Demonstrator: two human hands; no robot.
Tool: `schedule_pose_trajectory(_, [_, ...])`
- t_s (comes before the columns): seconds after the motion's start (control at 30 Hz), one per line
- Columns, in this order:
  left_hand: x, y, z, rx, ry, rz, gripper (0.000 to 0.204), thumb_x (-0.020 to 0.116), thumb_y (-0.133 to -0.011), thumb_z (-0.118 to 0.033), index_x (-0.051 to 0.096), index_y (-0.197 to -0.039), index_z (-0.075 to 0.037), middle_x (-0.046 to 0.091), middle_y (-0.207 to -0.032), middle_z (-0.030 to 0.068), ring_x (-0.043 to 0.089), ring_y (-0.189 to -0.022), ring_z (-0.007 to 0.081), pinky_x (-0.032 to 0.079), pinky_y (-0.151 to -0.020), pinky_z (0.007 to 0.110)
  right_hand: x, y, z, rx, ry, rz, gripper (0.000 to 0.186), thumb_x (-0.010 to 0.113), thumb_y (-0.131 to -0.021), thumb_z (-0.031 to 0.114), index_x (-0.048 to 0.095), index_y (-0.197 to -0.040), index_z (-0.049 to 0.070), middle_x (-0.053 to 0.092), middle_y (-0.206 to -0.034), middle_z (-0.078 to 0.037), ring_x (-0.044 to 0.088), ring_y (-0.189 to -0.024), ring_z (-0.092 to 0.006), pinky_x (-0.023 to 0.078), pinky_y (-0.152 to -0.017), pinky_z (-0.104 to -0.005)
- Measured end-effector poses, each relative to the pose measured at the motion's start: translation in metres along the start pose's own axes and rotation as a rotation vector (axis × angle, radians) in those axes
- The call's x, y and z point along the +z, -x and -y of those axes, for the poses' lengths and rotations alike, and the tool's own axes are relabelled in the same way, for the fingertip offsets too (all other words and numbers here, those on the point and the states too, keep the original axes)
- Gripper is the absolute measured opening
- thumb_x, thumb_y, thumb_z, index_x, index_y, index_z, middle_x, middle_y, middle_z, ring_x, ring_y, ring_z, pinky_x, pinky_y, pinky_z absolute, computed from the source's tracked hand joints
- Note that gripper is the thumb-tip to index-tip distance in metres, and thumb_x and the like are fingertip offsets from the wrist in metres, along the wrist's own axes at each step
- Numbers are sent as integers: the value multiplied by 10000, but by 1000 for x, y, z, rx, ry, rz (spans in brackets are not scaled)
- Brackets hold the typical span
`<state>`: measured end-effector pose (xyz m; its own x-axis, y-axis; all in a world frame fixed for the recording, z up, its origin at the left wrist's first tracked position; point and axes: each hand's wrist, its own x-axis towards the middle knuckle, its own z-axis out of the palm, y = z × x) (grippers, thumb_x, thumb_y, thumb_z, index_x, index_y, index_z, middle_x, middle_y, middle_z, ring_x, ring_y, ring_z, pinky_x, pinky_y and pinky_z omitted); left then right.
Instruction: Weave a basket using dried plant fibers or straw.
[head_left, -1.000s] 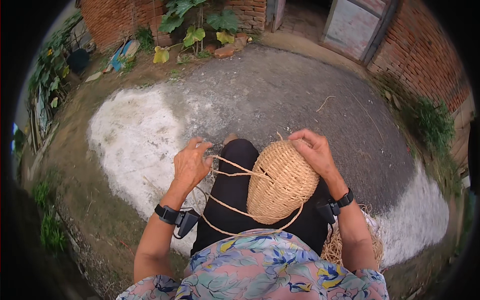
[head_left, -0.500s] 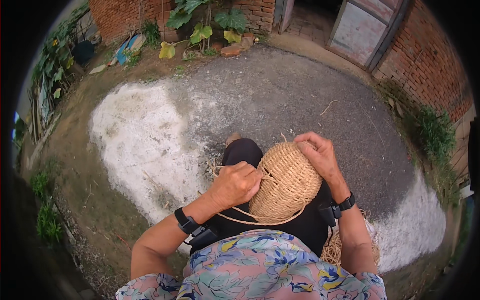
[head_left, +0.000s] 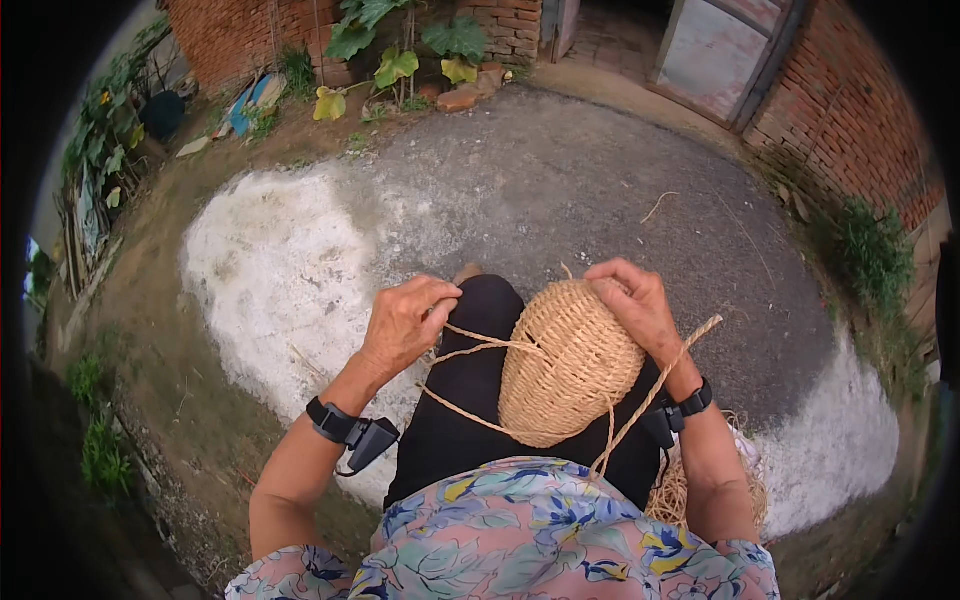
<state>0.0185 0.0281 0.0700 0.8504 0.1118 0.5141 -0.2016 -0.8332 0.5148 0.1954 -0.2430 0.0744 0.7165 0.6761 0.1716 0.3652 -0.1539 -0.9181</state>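
Observation:
A tan woven straw basket (head_left: 570, 365), rounded and closely plaited, rests on my lap against my black trousers (head_left: 468, 375). My right hand (head_left: 632, 308) grips its upper right edge, thumb and fingers closed over the weave. Out to the left of the basket, my left hand (head_left: 405, 322) pinches a thin straw cord (head_left: 475, 334) that runs back into the basket's side. More cord loops between that hand and the basket's lower left. A thicker loose cord end (head_left: 660, 378) sticks up at the right, passing in front of my right wrist.
Beside my right forearm lies a tangled heap of straw cord (head_left: 672, 492), partly hidden. The ground is dark paving with a white patch (head_left: 285, 260) at left. Farther off are a leafy plant (head_left: 395, 65), brick walls (head_left: 855, 120) and a metal door (head_left: 715, 55).
My left hand has moved left and up from the basket's side, drawing the cord out. The thick cord end now shows at the right. My right hand stays on the basket.

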Motion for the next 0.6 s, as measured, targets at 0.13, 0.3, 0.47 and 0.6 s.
schedule_pose_trajectory(0.13, [42,4,-52,294,48,37,114,713,-766,-28,689,-877,-30,694,-833,82,683,-704,228,555,-583,315,4,0,7,-5,28,-7,151,630,-922,142,687,-1001,27,704,-865,-33,648,-810,-110,513,-712,-280])
schedule_pose_trajectory(0.3, [41,4,-53,328,-79,101,108,712,-705,-23,669,-799,-53,652,-719,56,670,-657,213,544,-548,317,5,-1,5,-17,38,-9,145,628,-925,145,688,-991,31,696,-848,-28,640,-798,-105,511,-702,-279])
schedule_pose_trajectory(0.47, [-14,15,56,-219,-390,-64,65,633,-759,-125,644,-733,-66,661,-692,125,656,-634,314,523,-572,421,0,2,3,-23,-6,3,150,619,-933,150,684,-1002,33,684,-872,-11,627,-816,-95,503,-714,-269])
schedule_pose_trajectory(0.6, [-157,103,214,-712,-917,-274,238,583,-821,-237,658,-810,-11,664,-791,259,644,-760,460,511,-685,521,-2,3,2,-48,67,-2,139,599,-942,118,677,-1004,22,670,-873,5,612,-822,-81,492,-711,-251])
